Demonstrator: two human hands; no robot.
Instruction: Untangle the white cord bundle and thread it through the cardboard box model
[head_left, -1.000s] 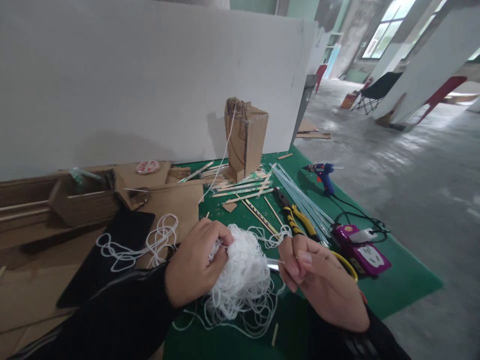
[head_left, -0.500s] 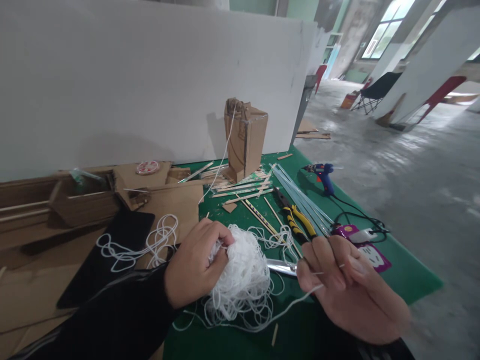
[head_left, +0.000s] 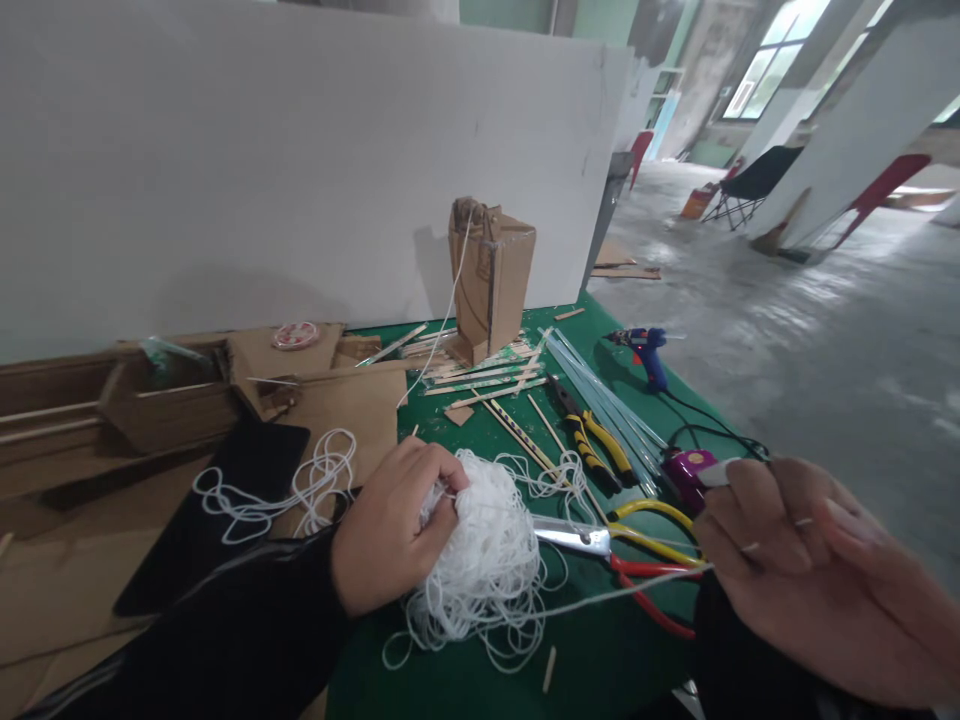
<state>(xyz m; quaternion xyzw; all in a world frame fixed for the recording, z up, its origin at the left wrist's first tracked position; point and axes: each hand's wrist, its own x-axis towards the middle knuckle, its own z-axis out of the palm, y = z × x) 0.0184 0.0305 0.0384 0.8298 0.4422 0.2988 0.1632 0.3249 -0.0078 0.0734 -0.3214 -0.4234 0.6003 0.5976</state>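
Note:
A loose, tangled bundle of white string [head_left: 491, 560] lies on the green table surface. My left hand [head_left: 405, 515] is closed on the bundle's left side, thumb and fingers pinching some strands. Out to the right, my right hand [head_left: 817, 560] is closed around a strand of the same string, which stretches from the bundle to its fingers. Beneath that strand lie scissors [head_left: 574, 535] with one yellow and one red handle, their blades partly under the bundle. Yellow-and-black pliers [head_left: 592, 440] rest just behind them.
A cardboard box tower [head_left: 491, 285] with a string hanging from its top stands at the back among wooden sticks. Clear glue sticks [head_left: 600, 385], a blue glue gun [head_left: 645, 355] and a purple power strip [head_left: 686, 475] are on the right. Cardboard pieces [head_left: 352, 405] and a black sheet [head_left: 225, 510] lie left.
My right hand has moved right, pulling the strand straighter and longer and uncovering the scissors' handles. The left hand has stayed on the bundle.

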